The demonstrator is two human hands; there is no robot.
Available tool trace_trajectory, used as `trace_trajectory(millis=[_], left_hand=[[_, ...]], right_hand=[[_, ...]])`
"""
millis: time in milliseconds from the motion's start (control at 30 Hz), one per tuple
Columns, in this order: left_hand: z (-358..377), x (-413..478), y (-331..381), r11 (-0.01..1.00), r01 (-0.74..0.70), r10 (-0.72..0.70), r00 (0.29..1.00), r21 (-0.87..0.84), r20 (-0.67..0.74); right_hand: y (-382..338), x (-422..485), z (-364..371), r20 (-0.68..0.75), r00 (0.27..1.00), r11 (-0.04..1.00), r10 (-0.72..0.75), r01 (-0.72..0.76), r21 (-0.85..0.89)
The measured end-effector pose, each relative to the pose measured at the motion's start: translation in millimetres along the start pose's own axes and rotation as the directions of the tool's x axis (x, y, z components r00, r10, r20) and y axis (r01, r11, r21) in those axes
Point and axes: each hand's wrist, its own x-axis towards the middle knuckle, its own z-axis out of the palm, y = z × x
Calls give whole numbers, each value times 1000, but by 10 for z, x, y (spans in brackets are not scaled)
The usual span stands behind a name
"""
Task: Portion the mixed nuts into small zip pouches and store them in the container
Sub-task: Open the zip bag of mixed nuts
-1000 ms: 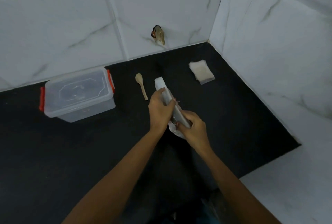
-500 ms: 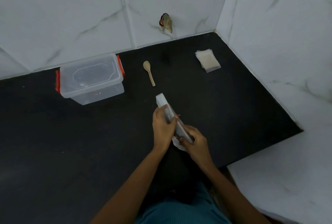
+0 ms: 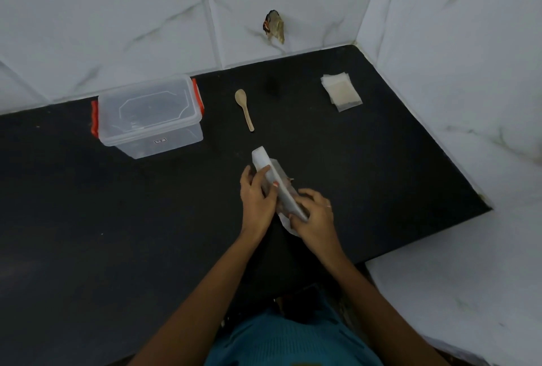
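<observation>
Both my hands hold a large white bag of nuts (image 3: 262, 160) upright on the black counter (image 3: 381, 166). My left hand (image 3: 256, 198) grips its upper edge with thumb and fingers. My right hand (image 3: 313, 213) pinches the same edge lower down, nearer to me. The bag's contents are hidden. A clear lidded container (image 3: 149, 116) with red latches stands at the back left. A small wooden spoon (image 3: 244, 109) lies beyond the bag. A stack of small zip pouches (image 3: 341, 91) lies at the back right.
White marble-tiled walls close the counter at the back and right. A hole with something brown in it (image 3: 274, 26) marks the back wall. The counter's front right edge drops off at a white ledge (image 3: 440, 292).
The view has tilted down and back, so the counter items appear farther up. My hands keep their hold on the bag's edge, with the left fingers shifted slightly along it.
</observation>
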Motion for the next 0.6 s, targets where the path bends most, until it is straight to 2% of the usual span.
trace_trajectory(millis=[67, 100, 167, 233, 367, 433, 600], left_hand=[[-30, -20, 28, 999, 37, -35, 997, 33, -67], [-50, -30, 51, 998, 64, -64, 995, -7, -81], [-81, -31, 93, 979, 150, -156, 987, -135, -33], [-99, -41, 121, 951, 231, -228, 973, -205, 37], [-146, -42, 116, 892, 310, -305, 950, -328, 68], [-183, -58, 122, 858, 345, -324, 938, -381, 119], [-254, -93, 114, 824, 392, -342, 920, -409, 192]], right_hand=[[-43, -14, -22, 40, 999, 999, -19, 18, 42], [-88, -26, -48, 70, 998, 994, 6, -13, 104], [-150, -47, -79, 143, 989, 975, 50, -79, 206], [-174, -48, -93, 163, 985, 968, 52, -90, 235], [-240, -12, -142, 188, 974, 903, 127, -192, 384], [-241, 39, -167, 200, 962, 884, 187, -253, 393], [-315, 134, -208, 344, 897, 850, 278, -397, 347]])
